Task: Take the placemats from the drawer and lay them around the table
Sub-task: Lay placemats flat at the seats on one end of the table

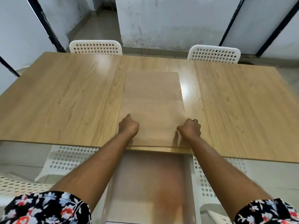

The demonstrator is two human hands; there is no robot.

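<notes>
A translucent tan placemat with a dotted texture lies on the middle panel of the wooden table, its near edge at the table's front. My left hand is curled on the mat's left edge near the front. My right hand is curled on its right edge, level with the left. Below the table's front edge the white drawer stands open between my forearms. Its inside looks brownish and blurred, and I cannot tell whether more mats lie in it.
Two white perforated chairs stand at the far side, one on the left and one on the right. Two more flank the drawer on my side, left and right. White walls with black frames stand behind.
</notes>
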